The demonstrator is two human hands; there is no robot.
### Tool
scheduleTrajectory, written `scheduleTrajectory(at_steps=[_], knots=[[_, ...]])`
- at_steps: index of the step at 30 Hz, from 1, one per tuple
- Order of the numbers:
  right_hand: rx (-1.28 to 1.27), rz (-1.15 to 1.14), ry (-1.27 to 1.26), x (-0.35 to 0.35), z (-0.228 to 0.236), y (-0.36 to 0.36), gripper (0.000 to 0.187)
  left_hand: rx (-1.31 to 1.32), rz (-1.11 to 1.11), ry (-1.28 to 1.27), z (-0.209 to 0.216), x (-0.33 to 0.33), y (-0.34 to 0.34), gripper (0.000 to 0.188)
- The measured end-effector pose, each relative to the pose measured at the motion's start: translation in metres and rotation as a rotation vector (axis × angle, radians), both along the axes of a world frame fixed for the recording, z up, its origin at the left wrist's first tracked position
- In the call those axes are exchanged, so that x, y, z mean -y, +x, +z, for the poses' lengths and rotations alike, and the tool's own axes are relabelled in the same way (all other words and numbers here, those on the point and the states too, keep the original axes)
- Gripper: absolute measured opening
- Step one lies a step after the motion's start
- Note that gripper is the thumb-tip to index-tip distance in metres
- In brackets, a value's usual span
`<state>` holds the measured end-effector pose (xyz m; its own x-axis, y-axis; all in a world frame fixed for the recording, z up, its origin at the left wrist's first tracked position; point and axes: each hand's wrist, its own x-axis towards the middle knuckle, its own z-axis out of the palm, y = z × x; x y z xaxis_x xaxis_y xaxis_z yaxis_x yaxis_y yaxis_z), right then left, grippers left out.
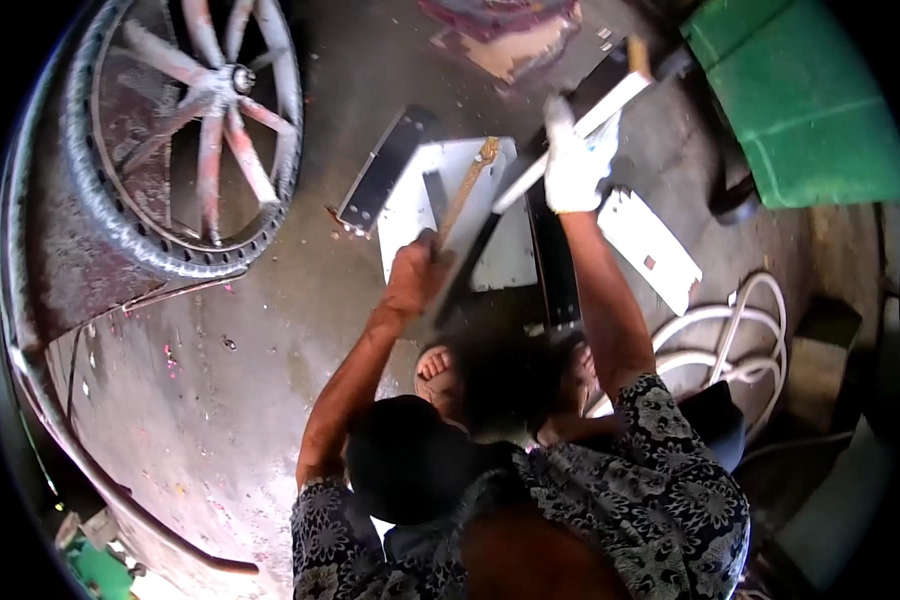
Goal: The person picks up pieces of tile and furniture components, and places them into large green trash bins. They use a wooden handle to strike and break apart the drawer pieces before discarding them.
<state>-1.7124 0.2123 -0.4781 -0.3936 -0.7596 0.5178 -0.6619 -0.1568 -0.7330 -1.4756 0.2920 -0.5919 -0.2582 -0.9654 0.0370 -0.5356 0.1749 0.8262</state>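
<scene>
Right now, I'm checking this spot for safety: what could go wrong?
If the right hand loses the bar, it could fall onto the exposed toes. The left hand, ungloved, might get scraped if the bar slips. The hose lies in loops on the floor and could trip someone.

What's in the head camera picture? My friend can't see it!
A person's bare left hand holds a brown stick and the gloved right hand touches a long pale bar, above panels on the floor; a spoked wheel is at left.
</scene>
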Motion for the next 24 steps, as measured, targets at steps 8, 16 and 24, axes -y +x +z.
scheduleTrajectory(at_steps=[8, 16, 24], knots=[[-0.069, 0.028, -0.380, -0.022, 0.113, -0.037, 0.063, 0.129, 0.008, 0.065, -0.021, -0.024, 0.037, 0.026], [-0.130, -0.061, -0.092, -0.025, 0.011, -0.023, 0.071, 0.016, 0.057, 0.139, 0.051, 0.003, -0.008, 0.025], [0.028, -0.149, -0.012, -0.003, -0.004, -0.022, 0.079, 0.066, 0.077, 0.217, -0.041, -0.037, 0.044, 0.027]])
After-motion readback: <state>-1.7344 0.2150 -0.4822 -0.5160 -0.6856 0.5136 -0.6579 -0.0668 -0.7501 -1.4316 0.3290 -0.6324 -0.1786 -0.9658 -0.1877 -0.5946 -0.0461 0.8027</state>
